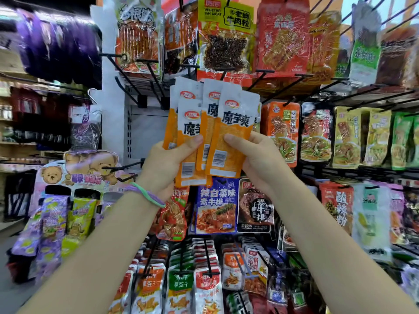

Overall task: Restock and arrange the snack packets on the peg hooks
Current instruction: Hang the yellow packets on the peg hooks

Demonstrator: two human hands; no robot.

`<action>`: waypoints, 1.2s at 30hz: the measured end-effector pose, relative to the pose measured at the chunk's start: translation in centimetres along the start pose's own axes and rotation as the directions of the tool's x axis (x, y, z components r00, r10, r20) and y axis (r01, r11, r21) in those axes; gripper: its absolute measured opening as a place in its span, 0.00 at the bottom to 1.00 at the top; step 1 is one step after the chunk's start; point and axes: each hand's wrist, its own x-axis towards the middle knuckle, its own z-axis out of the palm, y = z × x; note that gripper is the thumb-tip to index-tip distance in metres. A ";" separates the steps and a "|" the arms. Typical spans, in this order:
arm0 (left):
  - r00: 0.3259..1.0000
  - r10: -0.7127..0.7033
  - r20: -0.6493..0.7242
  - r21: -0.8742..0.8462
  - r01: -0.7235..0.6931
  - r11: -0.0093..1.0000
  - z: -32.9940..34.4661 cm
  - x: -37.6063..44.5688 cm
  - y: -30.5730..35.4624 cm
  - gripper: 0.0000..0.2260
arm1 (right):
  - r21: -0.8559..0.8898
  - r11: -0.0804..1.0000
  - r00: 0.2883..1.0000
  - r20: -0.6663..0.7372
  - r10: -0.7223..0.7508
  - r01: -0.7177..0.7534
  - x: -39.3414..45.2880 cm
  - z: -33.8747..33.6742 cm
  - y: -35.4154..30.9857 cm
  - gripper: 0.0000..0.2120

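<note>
Before crowded peg hooks, a fan of orange-and-white snack packets in both hands' gripping fingers.

packets before peg hooks | left hand left | right hand right

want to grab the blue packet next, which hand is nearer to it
Right, narrowly. The right hand holds orange packets just above and right of the blue packet; the left hand sits up and to its left.
</note>
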 end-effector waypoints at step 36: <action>0.967 0.103 0.234 0.253 -0.163 0.954 3.7 -1.5 -2.0 0.26 | -0.323 0.926 0.970 -0.071 -0.232 0.197 -0.6 1.3 1.9 0.18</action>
